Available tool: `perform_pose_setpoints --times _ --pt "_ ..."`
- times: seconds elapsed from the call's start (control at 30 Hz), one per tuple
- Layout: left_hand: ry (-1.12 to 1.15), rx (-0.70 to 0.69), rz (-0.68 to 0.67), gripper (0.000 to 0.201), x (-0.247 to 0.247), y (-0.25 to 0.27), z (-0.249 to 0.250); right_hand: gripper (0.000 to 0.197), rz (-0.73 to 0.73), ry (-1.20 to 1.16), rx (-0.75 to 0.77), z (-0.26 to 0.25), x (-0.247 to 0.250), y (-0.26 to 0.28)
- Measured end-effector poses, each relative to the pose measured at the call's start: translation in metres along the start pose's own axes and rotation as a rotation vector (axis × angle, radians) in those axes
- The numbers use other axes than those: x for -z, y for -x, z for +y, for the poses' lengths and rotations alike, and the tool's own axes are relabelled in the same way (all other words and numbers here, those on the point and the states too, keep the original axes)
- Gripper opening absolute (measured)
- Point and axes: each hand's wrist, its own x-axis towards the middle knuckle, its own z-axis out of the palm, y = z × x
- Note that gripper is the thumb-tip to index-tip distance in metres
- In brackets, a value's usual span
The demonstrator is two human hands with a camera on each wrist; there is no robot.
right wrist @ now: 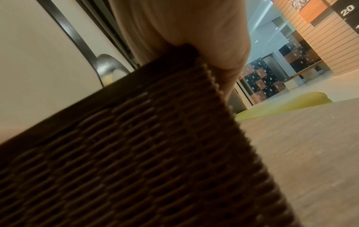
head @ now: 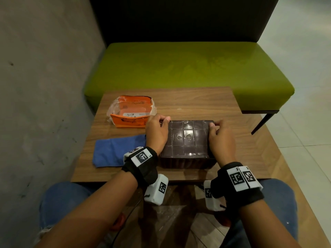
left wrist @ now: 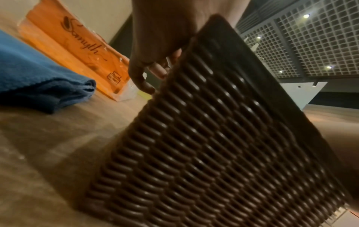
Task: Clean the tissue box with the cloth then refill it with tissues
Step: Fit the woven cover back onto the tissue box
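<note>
Public lounge or locker area: a green padded bench (head: pixel 188 68) beyond the hands, numbered lockers (right wrist: pixel 260 83) past the right hand, and a grid ceiling (left wrist: pixel 310 46).

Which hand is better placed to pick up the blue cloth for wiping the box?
The left hand. The blue cloth lies on the table just outside that hand, while the right hand grips the far side of the tissue box and could steady it.

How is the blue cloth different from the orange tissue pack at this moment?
The blue cloth lies flat near the left hand; the orange tissue pack stands bulkier, farther back. The cloth is plain fabric; the pack is printed plastic wrap. Both rest untouched on the wooden table.
</note>
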Motion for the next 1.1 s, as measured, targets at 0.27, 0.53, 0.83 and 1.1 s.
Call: perform_pose_setpoints --times 0.27,0.53,0.83,1.1 --pt "-0.082 -0.036 -0.093 0.019 0.006 0.003 0.010 0.038 -0.057 0.076 0.012 -0.009 0.006 0.008" --pt "-0.667 -0.313 -0.431 0.051 -0.009 0.043 0.028 0.054 -0.255 0.572 0.317 -0.016 -0.013 0.024" --pt "-0.374 -0.110 -0.313 0.054 0.005 0.033 0.009 0.064 -0.209 0.321 0.047 -0.002 0.003 0.015" --pt "-0.001 0.464 -0.730 0.067 0.042 -0.002 0.010 0.064 -0.548 -0.098 -0.418 -0.016 0.054 0.009"
